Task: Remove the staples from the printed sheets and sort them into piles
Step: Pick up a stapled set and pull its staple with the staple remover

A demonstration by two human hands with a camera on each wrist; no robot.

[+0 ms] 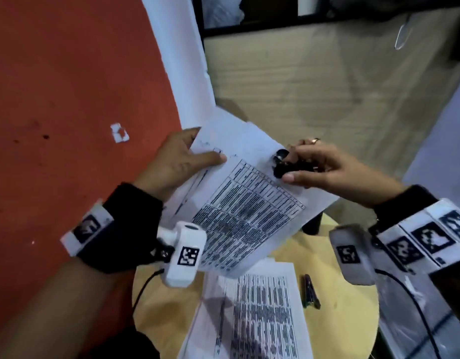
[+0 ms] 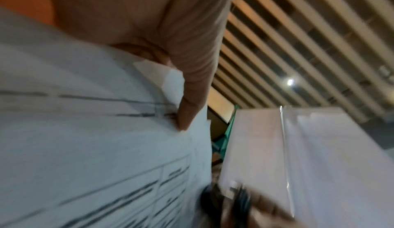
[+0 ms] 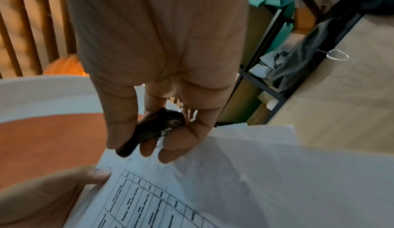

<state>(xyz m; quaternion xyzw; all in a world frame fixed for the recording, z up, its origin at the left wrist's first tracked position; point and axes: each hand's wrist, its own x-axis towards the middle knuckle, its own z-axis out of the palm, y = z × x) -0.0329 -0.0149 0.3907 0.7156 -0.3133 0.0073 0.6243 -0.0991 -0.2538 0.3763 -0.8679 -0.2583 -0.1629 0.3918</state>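
A set of printed sheets [image 1: 247,203] with a table on it is held up in the air above a round wooden table [image 1: 335,294]. My left hand [image 1: 182,161] pinches its top left corner, thumb on the front [image 2: 187,107]. My right hand [image 1: 317,164] grips a black staple remover [image 1: 282,164] at the sheets' top right edge; in the right wrist view the staple remover [image 3: 155,129] sits between thumb and fingers, its tip at the paper. No staple can be made out.
A pile of printed sheets [image 1: 260,314] lies on the round table below. A dark stapler-like tool [image 1: 310,294] lies to its right. An orange floor [image 1: 68,99] is on the left, a wooden desk panel [image 1: 327,86] behind.
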